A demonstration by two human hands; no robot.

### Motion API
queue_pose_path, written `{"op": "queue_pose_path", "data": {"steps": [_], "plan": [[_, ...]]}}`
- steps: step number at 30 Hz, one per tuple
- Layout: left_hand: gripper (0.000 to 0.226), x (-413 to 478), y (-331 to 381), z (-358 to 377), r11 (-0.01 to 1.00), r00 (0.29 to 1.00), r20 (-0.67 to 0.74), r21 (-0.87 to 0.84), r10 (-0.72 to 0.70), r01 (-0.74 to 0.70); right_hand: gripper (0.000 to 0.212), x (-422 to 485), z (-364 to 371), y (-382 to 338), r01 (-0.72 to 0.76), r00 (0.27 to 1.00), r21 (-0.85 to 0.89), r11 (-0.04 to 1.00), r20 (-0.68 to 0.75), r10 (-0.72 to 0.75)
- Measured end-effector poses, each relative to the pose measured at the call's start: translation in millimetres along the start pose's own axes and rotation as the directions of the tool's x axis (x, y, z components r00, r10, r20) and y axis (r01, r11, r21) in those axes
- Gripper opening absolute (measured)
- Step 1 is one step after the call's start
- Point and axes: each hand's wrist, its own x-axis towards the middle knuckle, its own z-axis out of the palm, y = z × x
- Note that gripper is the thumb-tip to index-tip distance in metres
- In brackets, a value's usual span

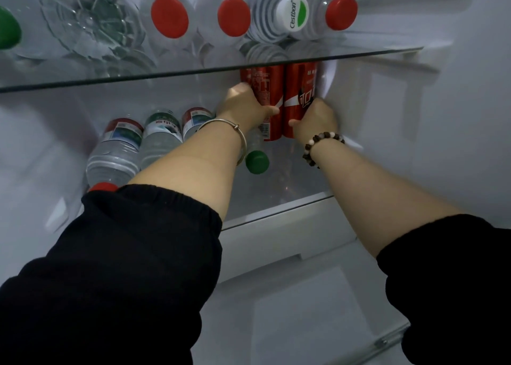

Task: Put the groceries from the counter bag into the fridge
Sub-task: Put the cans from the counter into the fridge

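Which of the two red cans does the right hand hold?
The logo can, on the right, white ribbon showing; right hand grips it. Left hand holds the barcode can.

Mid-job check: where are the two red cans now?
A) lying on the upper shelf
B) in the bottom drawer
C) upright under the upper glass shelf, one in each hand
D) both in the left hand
C: the left hand grips the left can, the right hand the right can, both upright beneath the upper glass shelf.
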Motion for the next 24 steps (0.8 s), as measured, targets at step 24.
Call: {"op": "queue_pose_path", "data": {"steps": [24], "plan": [[0.064, 11.1, 3.0, 5.4, 0.994, 0.996, -0.048, 0.079, -0.074, 0.078, 0.032, 11.9, 0.2, -7.9, 0.072, 0.995, -0.248, 0.966, 0.078, -0.054]]}}
